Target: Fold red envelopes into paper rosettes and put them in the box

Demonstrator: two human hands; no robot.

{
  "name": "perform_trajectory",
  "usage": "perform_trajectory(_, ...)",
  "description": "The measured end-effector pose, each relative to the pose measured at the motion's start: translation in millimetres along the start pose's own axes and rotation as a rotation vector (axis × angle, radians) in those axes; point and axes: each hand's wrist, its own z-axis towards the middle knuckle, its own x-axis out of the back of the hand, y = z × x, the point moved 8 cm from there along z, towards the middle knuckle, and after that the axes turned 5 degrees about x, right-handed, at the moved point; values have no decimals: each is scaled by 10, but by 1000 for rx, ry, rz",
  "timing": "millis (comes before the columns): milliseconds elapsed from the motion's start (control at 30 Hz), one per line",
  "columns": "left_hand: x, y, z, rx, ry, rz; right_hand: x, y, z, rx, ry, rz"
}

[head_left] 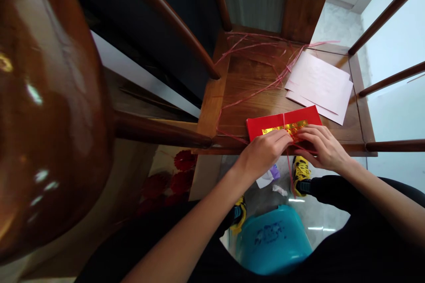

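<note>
A red paper bundle (260, 124) with a gold patterned strip (300, 124) lies at the front edge of the wooden chair seat (249, 79). Thin pink string (283, 119) crosses over the bundle and hangs below the seat edge. My left hand (270, 148) is closed, pinching the string against the bundle's near side. Close beside it, my right hand (320, 143) has bent fingers on the string and rests over the gold strip. The fingers hide the spot where the strands meet.
White papers (320, 82) lie at the right of the seat, with loose pink string (259, 90) strewn behind. Wooden spindles (395, 84) flank the seat. Below are a blue plastic stool (274, 241), paper scraps (279, 190) and yellow shoes (300, 172). A glossy brown rounded object (49, 97) fills the left.
</note>
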Motion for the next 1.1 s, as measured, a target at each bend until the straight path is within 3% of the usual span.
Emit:
perform_trajectory(133,101,-80,62,89,76,-220,-169,12,55,12,-118,-36)
perform_trajectory(433,499,-242,277,281,327,-437,-238,12,84,-15,-111,-55)
perform_trajectory(667,625,-357,424,319,446,-522,-203,-39,165,-3,-86,-70)
perform_trajectory(933,642,-283,504,252,446,-552,-210,-50,188,2,-98,-106)
perform_trajectory(1100,562,-149,457,126,249,-536,-221,-6,177,-32,-104,-59)
